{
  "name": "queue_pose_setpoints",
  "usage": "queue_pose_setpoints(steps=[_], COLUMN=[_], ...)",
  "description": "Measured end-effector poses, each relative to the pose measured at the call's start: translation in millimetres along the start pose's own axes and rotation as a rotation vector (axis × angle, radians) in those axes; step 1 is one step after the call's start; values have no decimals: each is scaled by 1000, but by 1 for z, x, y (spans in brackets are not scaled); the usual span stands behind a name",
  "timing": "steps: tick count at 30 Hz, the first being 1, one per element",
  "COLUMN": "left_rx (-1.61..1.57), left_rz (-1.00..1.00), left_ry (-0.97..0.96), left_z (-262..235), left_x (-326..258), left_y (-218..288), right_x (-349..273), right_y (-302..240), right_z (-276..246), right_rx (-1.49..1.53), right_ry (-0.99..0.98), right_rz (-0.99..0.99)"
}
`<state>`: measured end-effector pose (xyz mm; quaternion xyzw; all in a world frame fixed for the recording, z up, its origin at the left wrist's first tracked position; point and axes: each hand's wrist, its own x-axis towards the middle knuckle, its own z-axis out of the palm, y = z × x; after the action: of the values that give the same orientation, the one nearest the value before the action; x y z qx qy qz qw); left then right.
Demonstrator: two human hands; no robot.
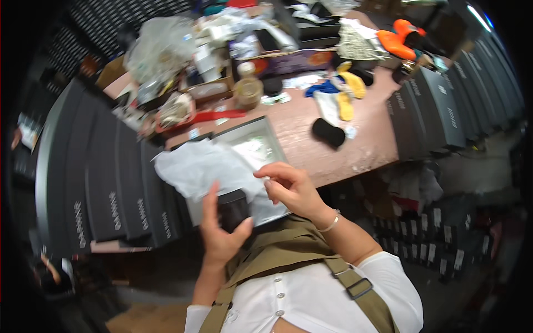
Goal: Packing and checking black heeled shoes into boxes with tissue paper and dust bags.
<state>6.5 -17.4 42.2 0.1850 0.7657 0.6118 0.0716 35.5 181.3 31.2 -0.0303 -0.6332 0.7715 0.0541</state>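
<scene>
My left hand [221, 230] holds a small black object [233, 208] between thumb and fingers, just in front of my chest. My right hand [291, 186] is beside it with its fingertips pinching the edge of white tissue paper [197, 166]. The tissue spills out over the left side of an open grey box [261, 136] that lies on the reddish table [361, 144] in front of me. A small clear packet [250, 147] lies inside the box.
Stacks of dark grey boxes stand at the left [105, 183] and at the right [438, 108]. A tape roll [248, 91], a black pouch [328, 133], yellow and blue items [344, 91], orange shoes [400, 36] and a clear bag [158, 47] crowd the table's far side.
</scene>
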Motion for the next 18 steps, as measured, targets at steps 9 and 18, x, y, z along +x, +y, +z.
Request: queue_pose_setpoints(steps=[9,18], left_rx=[-169,-77], left_rz=[-139,-340], left_ry=[43,95], left_z=[-13,1], left_x=[42,59], left_y=[-11,-24], right_x=[89,127], right_y=[50,111], right_z=[-256,-402], right_rx=[-682,-1171], right_ry=[726,875], right_rz=[-72,171])
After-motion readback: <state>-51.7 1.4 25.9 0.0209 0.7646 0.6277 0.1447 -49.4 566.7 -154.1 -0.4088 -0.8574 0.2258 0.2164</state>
